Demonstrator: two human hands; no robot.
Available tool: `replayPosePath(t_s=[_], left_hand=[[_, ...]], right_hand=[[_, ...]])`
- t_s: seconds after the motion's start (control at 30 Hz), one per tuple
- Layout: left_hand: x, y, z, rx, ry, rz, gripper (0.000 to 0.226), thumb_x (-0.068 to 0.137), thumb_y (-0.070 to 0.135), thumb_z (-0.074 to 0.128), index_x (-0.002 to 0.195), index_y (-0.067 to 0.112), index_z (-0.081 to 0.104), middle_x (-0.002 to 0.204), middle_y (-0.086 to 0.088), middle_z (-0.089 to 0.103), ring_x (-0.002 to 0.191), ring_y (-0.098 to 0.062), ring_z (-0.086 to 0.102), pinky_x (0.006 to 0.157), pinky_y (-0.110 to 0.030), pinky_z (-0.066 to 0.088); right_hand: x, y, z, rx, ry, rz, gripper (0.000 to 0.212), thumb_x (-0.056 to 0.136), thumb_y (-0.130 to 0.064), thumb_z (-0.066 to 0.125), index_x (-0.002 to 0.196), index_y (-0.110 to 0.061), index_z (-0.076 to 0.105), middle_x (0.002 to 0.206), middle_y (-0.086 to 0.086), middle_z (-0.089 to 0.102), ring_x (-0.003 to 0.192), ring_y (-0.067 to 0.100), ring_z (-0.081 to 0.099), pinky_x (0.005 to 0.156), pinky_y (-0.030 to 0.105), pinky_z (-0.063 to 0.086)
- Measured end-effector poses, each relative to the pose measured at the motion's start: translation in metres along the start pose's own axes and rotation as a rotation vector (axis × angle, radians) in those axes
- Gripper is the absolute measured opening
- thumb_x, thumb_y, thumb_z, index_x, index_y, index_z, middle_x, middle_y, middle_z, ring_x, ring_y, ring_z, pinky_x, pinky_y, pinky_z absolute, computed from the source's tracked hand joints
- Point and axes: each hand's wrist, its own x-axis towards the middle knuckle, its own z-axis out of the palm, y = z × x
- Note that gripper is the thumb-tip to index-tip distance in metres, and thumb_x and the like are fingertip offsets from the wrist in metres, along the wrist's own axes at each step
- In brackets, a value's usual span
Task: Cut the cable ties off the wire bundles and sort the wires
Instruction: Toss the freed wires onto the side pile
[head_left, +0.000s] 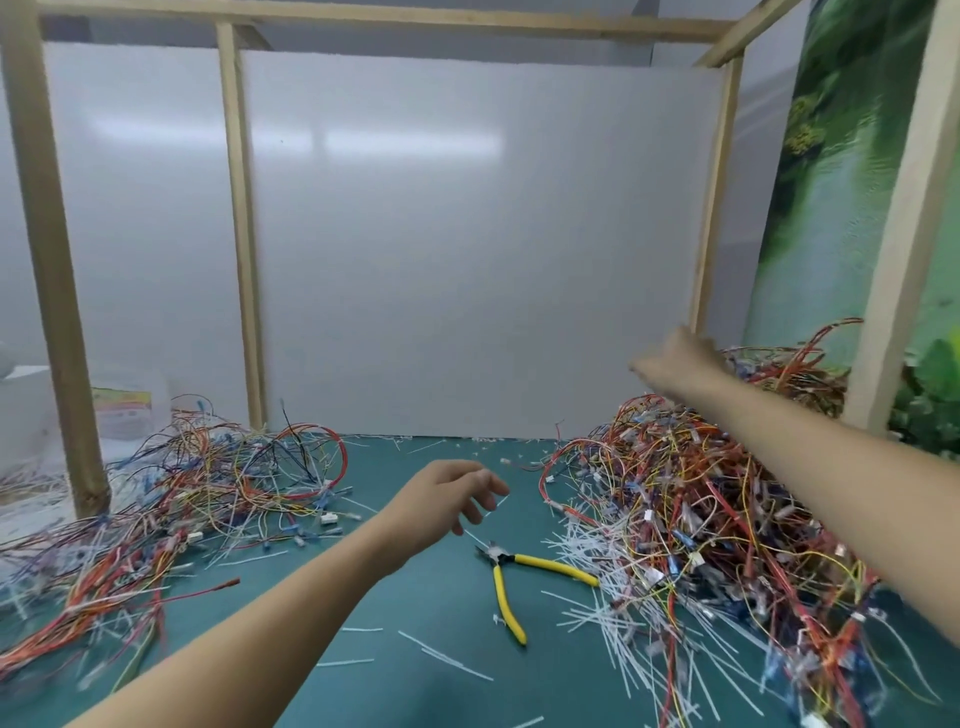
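Note:
A big heap of tied wire bundles (717, 525) with white cable ties fills the right of the green table (395, 675). A looser pile of wires (192, 488) spreads over the left. Yellow-handled cutters (506, 582) lie open on the mat between them. My left hand (447, 499) hovers above the mat just behind the cutters, fingers loosely curled, holding nothing. My right hand (675, 364) is blurred and stretched out over the far top of the right heap; whether it grips anything cannot be made out.
Cut white tie scraps (447, 660) litter the mat. Wooden frame posts stand at the left (57, 312), the middle (241, 234) and the right (904, 218), with a white panel (467, 249) behind the table. White bags (31, 410) sit beyond the left post.

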Motion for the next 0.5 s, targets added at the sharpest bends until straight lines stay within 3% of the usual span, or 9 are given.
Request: replayPosePath(t_s=[0.1,0.17,0.23,0.33,0.5], left_hand=[[-0.004,-0.009,-0.006,0.035,-0.001,-0.014,0.034,0.105,0.021,0.042,0.099,0.017,0.075,0.083,0.007,0.068,0.072,-0.008,0.059,0.064,-0.023,0.046],[-0.008,-0.016,-0.012,0.07,0.008,-0.024,0.032,0.104,0.021,0.043,0.098,0.018,0.075,0.083,0.007,0.068,0.071,-0.007,0.058,0.063,-0.022,0.045],[-0.012,-0.025,-0.023,0.12,0.04,-0.04,0.03,0.103,0.022,0.045,0.098,0.017,0.074,0.083,0.006,0.069,0.072,-0.008,0.058,0.064,-0.023,0.045],[-0.02,-0.042,-0.05,0.248,0.118,-0.068,0.028,0.101,0.022,0.048,0.096,0.015,0.074,0.083,0.004,0.069,0.075,-0.012,0.059,0.067,-0.027,0.047],[-0.037,-0.09,-0.114,0.719,0.22,-0.114,0.019,0.097,0.027,0.054,0.091,0.018,0.069,0.092,-0.006,0.068,0.091,-0.027,0.063,0.079,-0.039,0.05]], right_hand=[[-0.039,-0.029,0.047,0.042,-0.163,-0.213,0.053,0.091,-0.035,0.062,0.137,-0.011,0.053,0.139,0.013,0.055,0.118,0.033,0.059,0.102,0.045,0.049],[-0.064,-0.051,0.08,0.097,-0.282,-0.316,0.034,0.089,-0.03,0.063,0.114,-0.007,0.068,0.118,0.013,0.07,0.104,0.03,0.066,0.092,0.041,0.054],[-0.087,-0.074,0.114,0.12,-0.394,-0.384,0.024,0.089,-0.029,0.064,0.099,-0.009,0.073,0.102,0.011,0.074,0.095,0.027,0.068,0.087,0.039,0.056],[-0.116,-0.103,0.163,0.139,-0.497,-0.461,0.019,0.089,-0.029,0.063,0.093,-0.013,0.074,0.094,0.003,0.074,0.093,0.021,0.067,0.084,0.035,0.055],[-0.147,-0.138,0.233,0.138,-0.603,-0.524,0.019,0.089,-0.029,0.063,0.094,-0.015,0.075,0.097,0.005,0.075,0.094,0.023,0.067,0.086,0.035,0.055]])
